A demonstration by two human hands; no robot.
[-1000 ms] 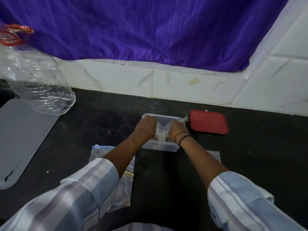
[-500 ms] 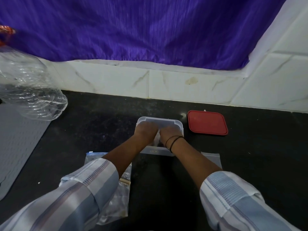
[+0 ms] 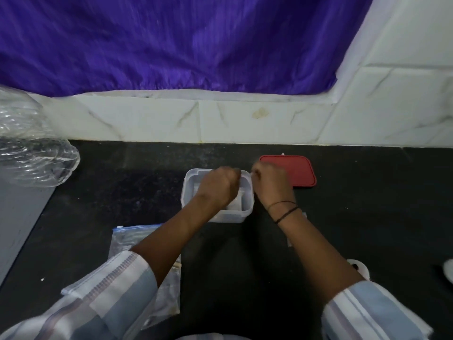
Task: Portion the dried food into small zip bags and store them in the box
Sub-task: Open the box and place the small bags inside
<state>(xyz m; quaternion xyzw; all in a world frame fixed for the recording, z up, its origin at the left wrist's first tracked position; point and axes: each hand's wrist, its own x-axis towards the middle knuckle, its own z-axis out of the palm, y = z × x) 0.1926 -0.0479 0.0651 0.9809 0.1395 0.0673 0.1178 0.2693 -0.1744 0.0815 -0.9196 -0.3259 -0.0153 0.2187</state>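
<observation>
Now the left hand (image 3: 217, 187) sits fisted over the open box (image 3: 190, 195), seemingly pressing a bag (image 3: 236, 204) down inside; what its fingers hold is hidden, so push flat and gently. Beside the box's right rim, the right hand (image 3: 272, 185) is curled too, its grasp unclear, covering part of the red lid (image 3: 302, 171). Larger bags (image 3: 125, 239) lie near under the left sleeve, a crumpled bottle (image 3: 31, 153) far left.

Both forearms are bare below rolled, striped shirt sleeves (image 3: 117, 293) in pale blue, white and grey-mauve; two thin black wrist bands (image 3: 284, 209) circle the right wrist.
</observation>
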